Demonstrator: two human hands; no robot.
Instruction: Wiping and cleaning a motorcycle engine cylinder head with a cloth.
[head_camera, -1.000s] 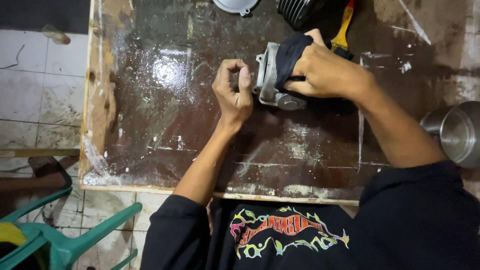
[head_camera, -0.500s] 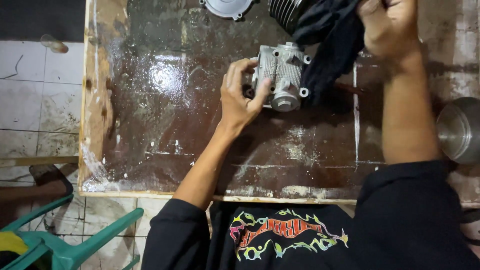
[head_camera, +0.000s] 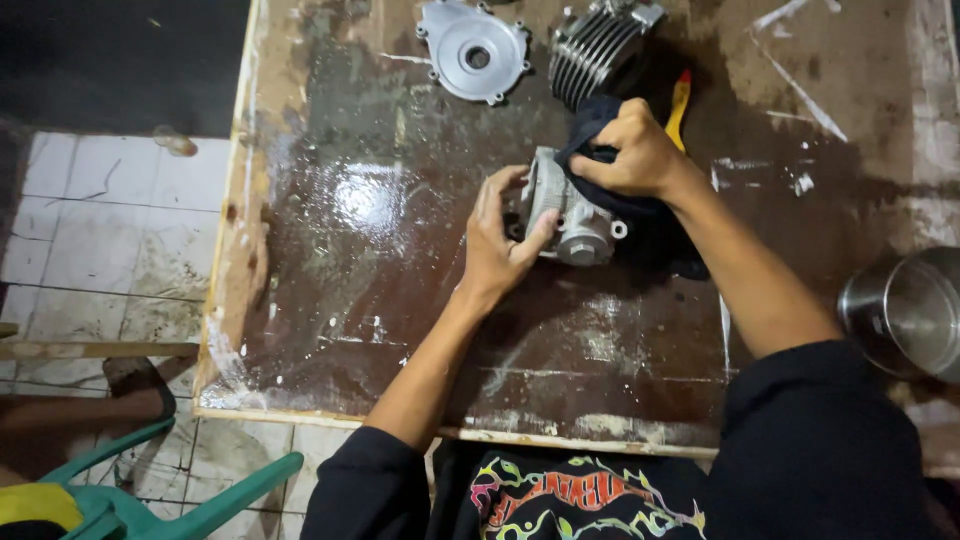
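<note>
Head view: grey cast metal engine part (head_camera: 572, 212) on wet wooden table (head_camera: 330, 300), between both hands. Left hand (head_camera: 500, 240) grips its near-left side — thumb on casing. Right hand (head_camera: 628, 150) clenched on dark rag (head_camera: 640, 215), pressing rag against part's top. Finned cylinder (head_camera: 592, 55) just beyond right hand; round cover plate (head_camera: 472, 50) further left.

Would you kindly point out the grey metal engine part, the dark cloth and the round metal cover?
grey metal engine part (head_camera: 572, 215): head view, on its pale cast body.
dark cloth (head_camera: 655, 235): head view, on the fold below the right wrist.
round metal cover (head_camera: 470, 50): head view, on its flat face.
</note>
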